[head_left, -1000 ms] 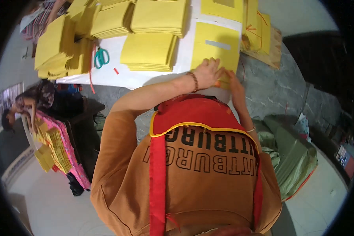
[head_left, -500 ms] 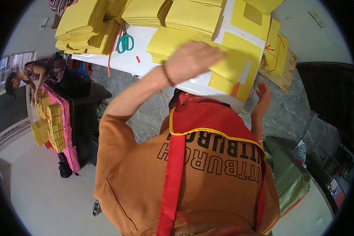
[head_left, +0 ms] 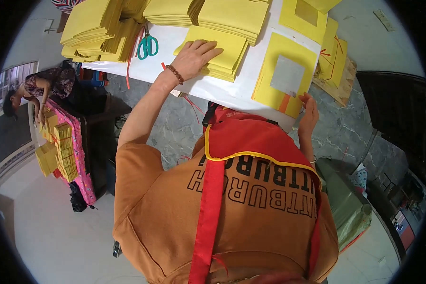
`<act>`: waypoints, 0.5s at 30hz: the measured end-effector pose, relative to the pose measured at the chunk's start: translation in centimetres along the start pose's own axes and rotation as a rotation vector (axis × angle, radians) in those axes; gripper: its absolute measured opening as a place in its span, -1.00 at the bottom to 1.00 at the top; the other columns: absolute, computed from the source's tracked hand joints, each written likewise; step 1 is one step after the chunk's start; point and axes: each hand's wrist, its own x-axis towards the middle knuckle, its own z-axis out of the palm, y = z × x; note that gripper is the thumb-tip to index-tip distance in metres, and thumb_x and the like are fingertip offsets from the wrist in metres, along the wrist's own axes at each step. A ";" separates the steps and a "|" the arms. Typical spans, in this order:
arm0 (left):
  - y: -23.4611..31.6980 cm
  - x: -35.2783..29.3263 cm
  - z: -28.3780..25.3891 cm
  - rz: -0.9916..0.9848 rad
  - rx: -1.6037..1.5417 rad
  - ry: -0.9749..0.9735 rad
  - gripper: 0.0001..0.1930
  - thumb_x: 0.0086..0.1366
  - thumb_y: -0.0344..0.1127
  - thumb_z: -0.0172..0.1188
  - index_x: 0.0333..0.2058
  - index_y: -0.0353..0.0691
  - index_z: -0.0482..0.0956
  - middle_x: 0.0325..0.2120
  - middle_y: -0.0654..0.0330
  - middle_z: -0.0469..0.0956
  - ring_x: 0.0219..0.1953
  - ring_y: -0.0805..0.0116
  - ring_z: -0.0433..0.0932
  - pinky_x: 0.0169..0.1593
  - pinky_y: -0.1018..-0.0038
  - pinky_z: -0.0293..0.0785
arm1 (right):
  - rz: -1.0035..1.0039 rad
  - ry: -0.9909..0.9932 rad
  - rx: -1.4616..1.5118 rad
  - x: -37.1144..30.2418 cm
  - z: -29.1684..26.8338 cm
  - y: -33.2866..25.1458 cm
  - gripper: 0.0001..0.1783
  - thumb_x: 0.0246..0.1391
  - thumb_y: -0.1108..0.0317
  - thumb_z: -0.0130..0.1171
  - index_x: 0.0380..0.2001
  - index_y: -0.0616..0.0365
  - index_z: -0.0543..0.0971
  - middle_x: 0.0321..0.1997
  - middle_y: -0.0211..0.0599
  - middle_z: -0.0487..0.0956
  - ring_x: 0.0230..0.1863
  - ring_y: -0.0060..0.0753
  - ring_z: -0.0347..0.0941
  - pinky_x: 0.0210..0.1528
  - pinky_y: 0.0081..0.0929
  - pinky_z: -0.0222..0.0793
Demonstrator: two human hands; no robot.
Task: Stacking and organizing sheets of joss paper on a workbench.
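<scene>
My left hand [head_left: 194,57], with a beaded bracelet at the wrist, lies on a stack of yellow paper sheets [head_left: 227,49] near the table's front edge. Its fingers are stretched out over the top sheet. To the right lies a yellow panel [head_left: 266,71] with a grey rectangle [head_left: 288,75] in its middle and an orange strip [head_left: 284,102] at its near edge. Beside the panel's near right corner is my right hand [head_left: 309,113], fingers loosely bent and apart. I cannot tell whether its fingertips touch the panel.
Green-handled scissors [head_left: 148,46] lie left of my left hand. Taller yellow stacks [head_left: 234,19] line the table's far side. A tied yellow bundle [head_left: 333,57] stands off the right edge. At far left another person [head_left: 45,90] bends over yellow bundles [head_left: 66,151].
My left hand has moved left from above the yellow panel onto the stack. The grey rectangle, mostly covered before, now shows fully. My right hand has shifted slightly toward the panel's corner.
</scene>
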 end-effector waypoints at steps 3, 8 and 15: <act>-0.3 -0.6 1.7 0.015 0.096 -0.004 -0.33 -0.06 -0.47 0.18 0.11 -0.04 0.26 0.10 0.13 0.26 0.11 0.13 0.23 0.10 0.26 0.18 | 0.008 0.007 -0.008 0.0 0.2 -0.2 -0.63 0.24 0.21 -0.13 -0.12 0.29 0.49 -0.20 -0.23 0.53 -0.12 -0.46 0.39 -0.02 -0.54 0.25; -0.2 -0.9 1.8 0.007 -0.068 -0.034 -0.19 -0.14 -0.42 0.22 0.18 -0.02 0.14 0.19 0.11 0.11 0.16 0.05 0.14 0.16 0.18 0.10 | -0.093 0.039 -0.122 0.3 0.3 0.9 -0.73 0.17 0.34 -0.02 -0.18 0.30 0.52 -0.20 -0.25 0.54 -0.15 -0.48 0.41 -0.05 -0.53 0.28; 2.3 0.9 -3.2 0.078 0.058 -0.079 -0.25 -0.12 -0.44 0.17 0.15 -0.03 0.21 0.17 0.08 0.13 0.16 0.05 0.15 0.14 0.17 0.14 | -0.304 -0.081 -0.323 1.3 0.3 0.5 -0.81 0.06 0.43 0.05 -0.24 0.19 0.55 -0.18 -0.14 0.56 0.00 -0.24 0.43 -0.02 -0.46 0.31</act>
